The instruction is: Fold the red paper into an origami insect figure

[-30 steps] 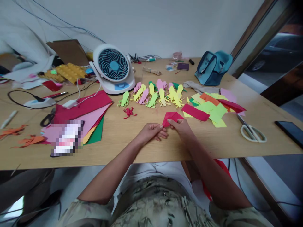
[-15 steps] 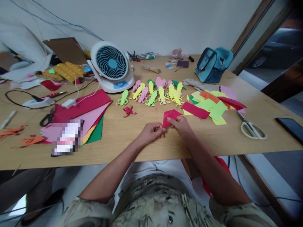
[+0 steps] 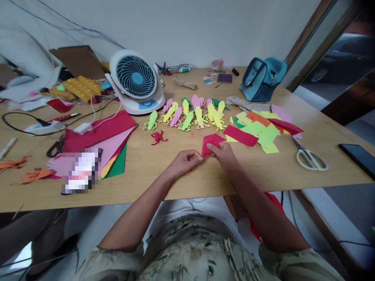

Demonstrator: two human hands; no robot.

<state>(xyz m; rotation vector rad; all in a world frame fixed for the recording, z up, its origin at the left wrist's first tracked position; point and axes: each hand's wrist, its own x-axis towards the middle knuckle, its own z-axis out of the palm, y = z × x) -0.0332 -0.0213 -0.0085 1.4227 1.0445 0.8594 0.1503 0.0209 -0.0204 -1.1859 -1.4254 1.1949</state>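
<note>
Red paper (image 3: 207,143): we see a folded, sharp-cornered piece, creased near its top.
Place: between our hands, above or on the tabletop (image 3: 149,168), nearer us than the paper figures (image 3: 186,121).
Right hand (image 3: 224,154): our grip pinches it, thumb uppermost.
Left hand (image 3: 187,160): curled by its lower corner; we cannot tell whether this grip pinches.
Hidden: its right side, behind our fingers.

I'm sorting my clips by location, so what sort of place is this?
Probably a papercraft workspace, perhaps in a home or small workshop: the right hand holds folded red paper, with frog-like paper figures and white-handled scissors on the wooden table.
</note>
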